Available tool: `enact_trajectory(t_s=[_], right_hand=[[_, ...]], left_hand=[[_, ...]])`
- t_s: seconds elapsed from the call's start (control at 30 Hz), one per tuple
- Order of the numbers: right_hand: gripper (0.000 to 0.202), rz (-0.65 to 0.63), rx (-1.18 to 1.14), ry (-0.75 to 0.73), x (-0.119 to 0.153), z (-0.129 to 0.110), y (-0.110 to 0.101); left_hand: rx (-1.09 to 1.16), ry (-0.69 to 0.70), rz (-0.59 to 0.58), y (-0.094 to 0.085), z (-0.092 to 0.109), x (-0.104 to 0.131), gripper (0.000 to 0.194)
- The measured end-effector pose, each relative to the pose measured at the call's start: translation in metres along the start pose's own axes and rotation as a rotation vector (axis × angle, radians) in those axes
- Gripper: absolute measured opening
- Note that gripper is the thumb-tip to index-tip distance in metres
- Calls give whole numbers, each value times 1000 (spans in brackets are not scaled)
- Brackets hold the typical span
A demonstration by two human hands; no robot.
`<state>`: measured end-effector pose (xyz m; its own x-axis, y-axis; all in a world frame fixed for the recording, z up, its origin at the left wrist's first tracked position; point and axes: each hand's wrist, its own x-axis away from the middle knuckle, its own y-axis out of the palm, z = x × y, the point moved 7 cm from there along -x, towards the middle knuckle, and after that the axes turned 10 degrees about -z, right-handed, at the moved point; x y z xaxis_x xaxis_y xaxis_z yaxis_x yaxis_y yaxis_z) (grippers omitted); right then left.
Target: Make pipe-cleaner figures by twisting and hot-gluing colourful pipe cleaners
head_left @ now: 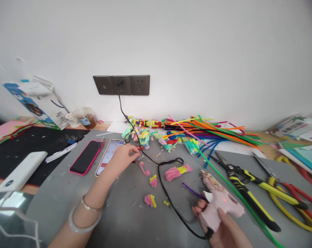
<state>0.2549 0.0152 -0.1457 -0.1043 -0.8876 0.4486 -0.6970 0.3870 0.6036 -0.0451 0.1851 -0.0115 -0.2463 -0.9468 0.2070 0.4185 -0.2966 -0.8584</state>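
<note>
My left hand [126, 155] reaches over the right edge of a phone with a lit timer screen [110, 151], near a heap of small pastel pipe-cleaner pieces [142, 136]. Its fingers are curled together, and whatever they pinch is too small or hidden to name. At the lower right, my right hand [229, 229] grips a pink hot glue gun [221, 206] with a small red light on its side. A purple pipe cleaner [192, 190] sticks out beside the gun, close to the fingers. Pink-and-yellow pieces [178, 172] lie between the hands.
From the wall socket [121, 85], a black cord [168, 199] crosses the grey mat to the gun. Colourful pipe cleaners [212, 131] lie along the wall. Pliers [248, 186] and scissors [279, 186] rest at right; a pink-cased phone [86, 158], power bank [23, 170] and drink cup [86, 119] at left.
</note>
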Motion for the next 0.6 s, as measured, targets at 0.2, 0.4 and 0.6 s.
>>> enact_trajectory(t_s=[0.2, 0.4, 0.6], right_hand=[[41, 9, 11, 47, 5, -9, 14], [42, 12, 14, 50, 5, -9, 12], [44, 14, -17, 25, 1, 2, -1]], left_hand=[[31, 33, -66, 16, 3, -23, 12], [35, 34, -63, 19, 2, -26, 15], [89, 73, -48, 7, 2, -6, 21]])
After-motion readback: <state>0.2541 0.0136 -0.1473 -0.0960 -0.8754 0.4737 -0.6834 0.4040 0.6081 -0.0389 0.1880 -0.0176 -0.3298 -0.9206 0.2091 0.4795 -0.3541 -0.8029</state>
